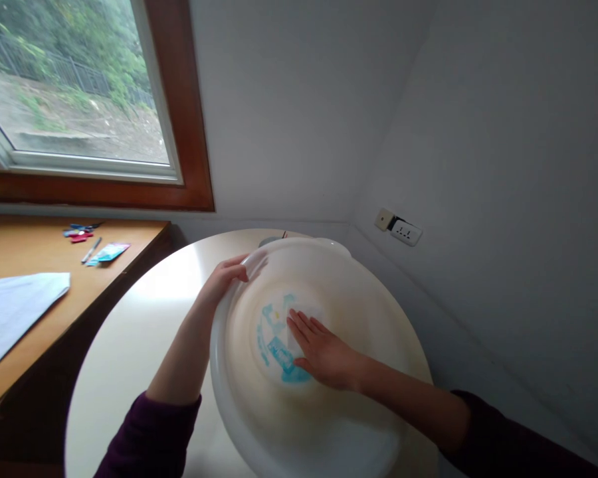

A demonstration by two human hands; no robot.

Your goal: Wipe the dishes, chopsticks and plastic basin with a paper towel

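A large white plastic basin (359,425) rests on a round cream table (129,345). A blue printed design (274,345) marks the basin's bottom. My left hand (224,275) grips the basin's far left rim, fingers curled over the edge. Inside the basin, my right hand (321,352) lies flat on the bottom with fingers stretched out together, pressing on something pale and thin by the blue design; I cannot make out what it is.
A wooden desk (40,265) stands to the left under a window (74,86), carrying a white paper (14,309), a pen (90,250), a blue packet (110,252) and small coloured items (80,232). A wall socket (401,229) sits on the right wall.
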